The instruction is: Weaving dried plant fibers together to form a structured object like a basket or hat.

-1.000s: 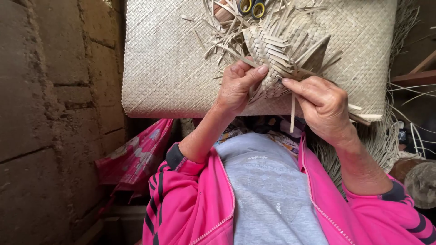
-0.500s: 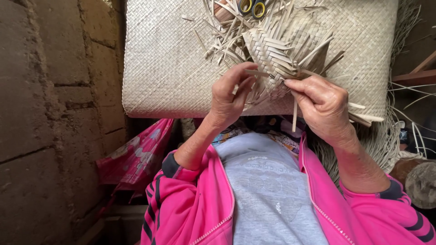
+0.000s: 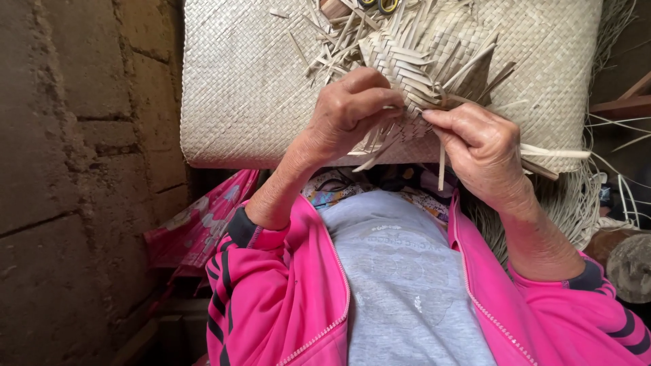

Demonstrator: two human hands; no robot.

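Pinching loose strips, left hand (image 3: 349, 112) and right hand (image 3: 478, 146) grips hide the woven piece (image 3: 420, 61) edge.

Left hand (image 3: 349, 112) and right hand (image 3: 478, 146) pinch pale strips of a half-woven piece (image 3: 424, 61) over a woven mat (image 3: 251, 88).

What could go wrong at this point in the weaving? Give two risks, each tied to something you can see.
1. The left hand and right hand pinch thin strips at the edge of the small woven piece; a hard pull might snap or crease one.
2. Many loose strip ends stick out unsecured, so the weave could loosen if the grip slips.
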